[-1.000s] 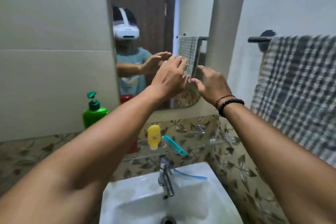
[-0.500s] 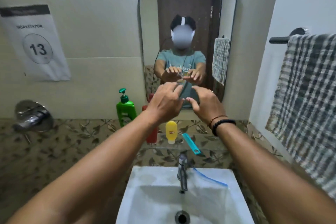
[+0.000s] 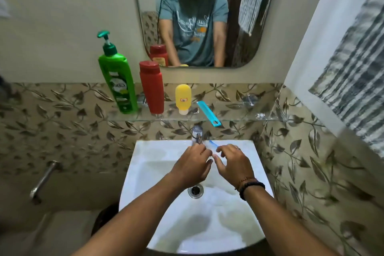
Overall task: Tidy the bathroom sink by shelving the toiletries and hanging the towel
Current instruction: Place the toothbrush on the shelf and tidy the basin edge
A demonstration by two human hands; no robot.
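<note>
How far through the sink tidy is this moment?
Mostly done: the green pump bottle, red bottle, yellow tube and blue comb sit on the glass shelf; the checked towel hangs. In hand: the left hand and right hand reach the blue-edged item at the tap.

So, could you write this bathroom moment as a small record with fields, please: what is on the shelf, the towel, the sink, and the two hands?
shelf: green pump bottle, red bottle, yellow tube standing on its cap, blue comb overhanging the front edge
towel: hanging on the right wall
sink: thin blue item beside the tap
left hand: over the basin, fingers curled
right hand: over the basin, near the blue item; grip unclear
</note>
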